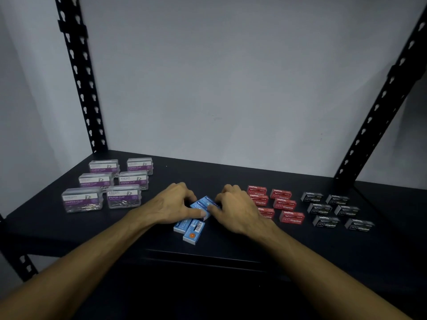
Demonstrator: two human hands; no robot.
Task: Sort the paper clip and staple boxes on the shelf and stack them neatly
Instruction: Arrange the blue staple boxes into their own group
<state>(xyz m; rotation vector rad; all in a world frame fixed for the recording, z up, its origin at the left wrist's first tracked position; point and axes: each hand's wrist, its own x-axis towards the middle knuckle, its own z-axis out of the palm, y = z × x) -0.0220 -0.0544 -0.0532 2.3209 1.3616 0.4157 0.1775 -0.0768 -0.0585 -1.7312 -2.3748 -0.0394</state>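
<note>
— Blue cardboard, is that what the hands are busy with?

— Yes. From the head view, both hands meet over a small heap of blue staple boxes (203, 205) on the black shelf (208, 250). The left hand (175, 202) has its fingers curled over the far side of the heap, and its thumb presses the near edge of the top box. The right hand (235, 209) mirrors it — fingers bent down at the far side, thumb touching the same box from its own side. So the two hands pinch the top blue boxes between them.

— Are all blue boxes held?

— No. Two more blue boxes (190, 228) lie just below the left thumb, nearer to the person, touching each other and a little askew. One shows a barcode and an orange dot.

— And the other boxes?

— Well apart from the left hand, on its outer side, six clear paper clip boxes (108, 184) with purple labels stand in two columns. Just beside the right hand, on its outer side, red staple boxes (280, 204) lie in two columns; the hand hides part of the nearer column. Beyond them, further from the right hand, six black staple boxes (332, 210) lie in two columns too.

— Something behind?

— Two black perforated posts (80, 77) — and a grey wall (219, 77).
</note>
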